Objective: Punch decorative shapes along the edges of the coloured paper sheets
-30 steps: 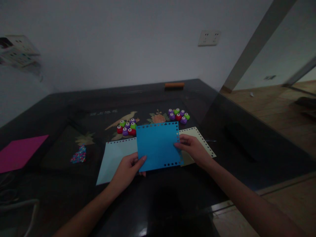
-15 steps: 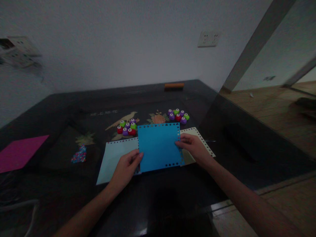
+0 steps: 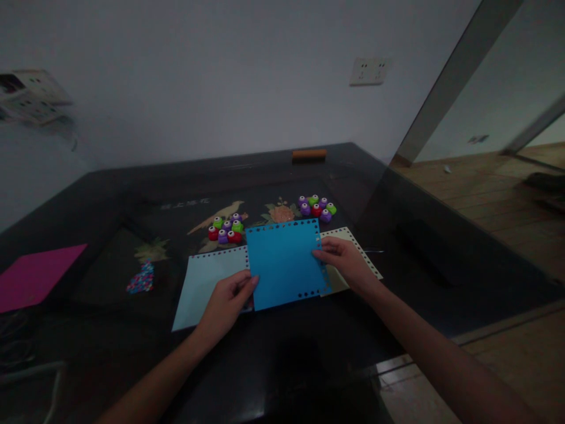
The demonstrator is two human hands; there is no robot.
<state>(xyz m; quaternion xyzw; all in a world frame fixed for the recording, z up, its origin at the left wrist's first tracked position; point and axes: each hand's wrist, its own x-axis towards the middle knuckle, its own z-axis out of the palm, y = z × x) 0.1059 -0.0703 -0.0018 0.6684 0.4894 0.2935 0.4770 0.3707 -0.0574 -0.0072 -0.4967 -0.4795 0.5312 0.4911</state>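
Note:
A blue sheet (image 3: pixel 285 265) with small holes punched along its edges is held by both hands over the dark table. My left hand (image 3: pixel 229 297) pinches its left edge, and my right hand (image 3: pixel 342 262) pinches the right edge. Partly behind the blue sheet, a pale blue punched sheet (image 3: pixel 209 285) lies at the left and a cream punched sheet (image 3: pixel 353 250) at the right. Beyond them sit two clusters of small coloured toys with eyes, one on the left (image 3: pixel 226 229) and another on the right (image 3: pixel 316 208).
On the dark table (image 3: pixel 424 318), a pink sheet (image 3: pixel 37 277) lies at far left, near a pile of small coloured beads (image 3: pixel 142 278). An orange-brown roll (image 3: pixel 309 154) rests by the wall. Sockets (image 3: pixel 369 70) are on the wall.
The blue sheet has tilted slightly, its lower edge now slanting more up to the right. Both hands keep their hold, and the view has shifted a little.

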